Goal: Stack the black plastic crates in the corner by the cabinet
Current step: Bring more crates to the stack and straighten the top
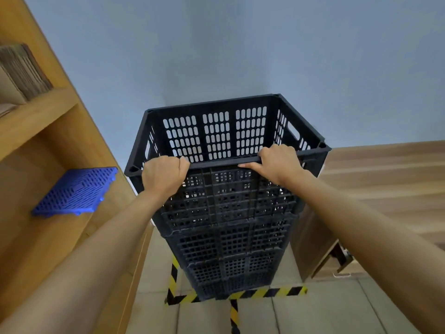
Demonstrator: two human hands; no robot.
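A tall stack of black plastic crates [231, 237] stands on the floor against the blue wall, between the wooden cabinet [72, 145] on the left and a wooden unit on the right. The top crate [216, 131] sits upright on the stack with its open side up. My left hand [163, 174] grips its near rim at the left. On the right of that same rim my right hand [277, 162] is closed, thumb stretched along the edge. Both arms reach forward from the bottom corners.
A blue perforated plastic panel [77, 191] lies on a cabinet shelf at the left. Cardboard sheets [24, 71] stand on the shelf above. Yellow-black hazard tape [265, 292] marks the tiled floor around the stack's base. A wooden unit [385, 189] stands close on the right.
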